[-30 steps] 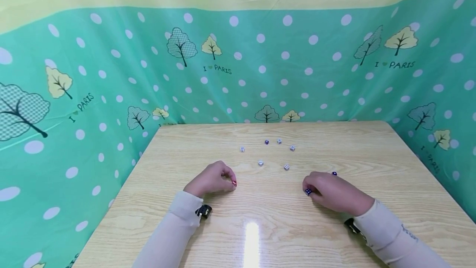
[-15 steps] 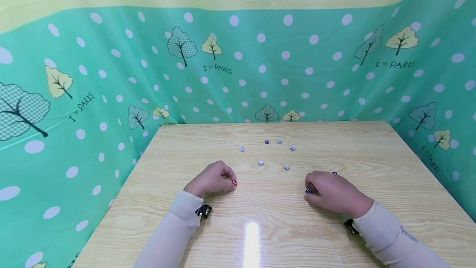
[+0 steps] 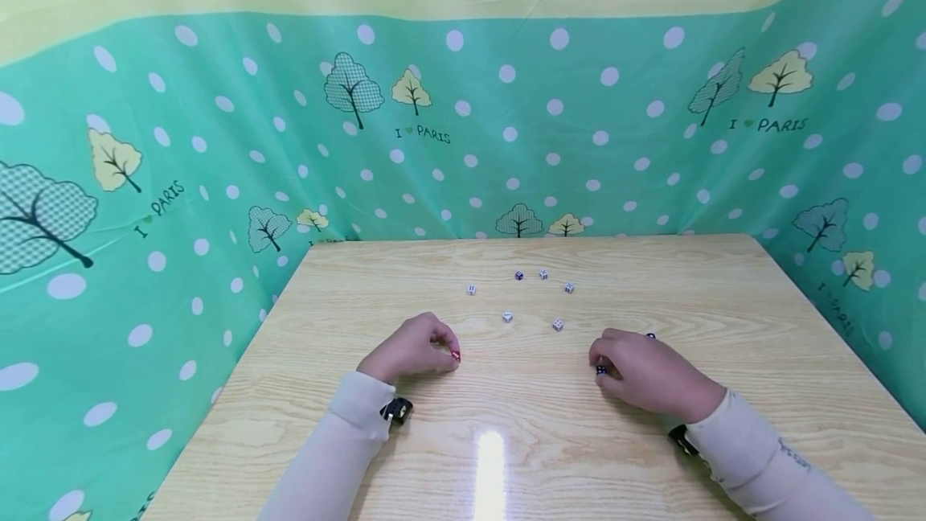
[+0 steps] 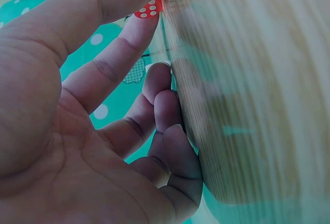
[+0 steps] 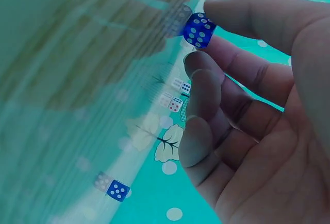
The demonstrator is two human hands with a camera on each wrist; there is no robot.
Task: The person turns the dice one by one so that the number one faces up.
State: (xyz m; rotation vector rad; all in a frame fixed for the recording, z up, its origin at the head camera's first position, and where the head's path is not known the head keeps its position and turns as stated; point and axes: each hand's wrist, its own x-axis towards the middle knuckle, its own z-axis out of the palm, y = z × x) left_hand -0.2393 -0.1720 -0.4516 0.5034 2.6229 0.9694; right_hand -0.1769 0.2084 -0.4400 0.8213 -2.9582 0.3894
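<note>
On the left of the table, my left hand (image 3: pixel 414 346) pinches a red die (image 3: pixel 456 356) between thumb and index finger. In the left wrist view this die's white-dotted face (image 4: pixel 148 10) shows between the fingertips, close to the wood, and the other fingers are curled. Farther right, my right hand (image 3: pixel 647 370) has a blue die (image 3: pixel 601 371) between thumb and index finger, low over the table. White dots mark the blue die's faces (image 5: pixel 199 30) in the right wrist view. A second blue die (image 3: pixel 651 337) peeks out behind the right hand, mostly hidden by it in the head view.
Beyond the hands, several white dice, among them one die (image 3: pixel 558 326) nearest the right hand and another die (image 3: pixel 472 290) at the left, lie scattered with a dark blue die (image 3: pixel 518 276). A green dotted curtain (image 3: pixel 463 143) encloses the wooden table (image 3: pixel 405 465).
My right hand has shifted slightly right and back, and the blue die in its fingers has turned a little. The left hand and its red die have stayed put.
</note>
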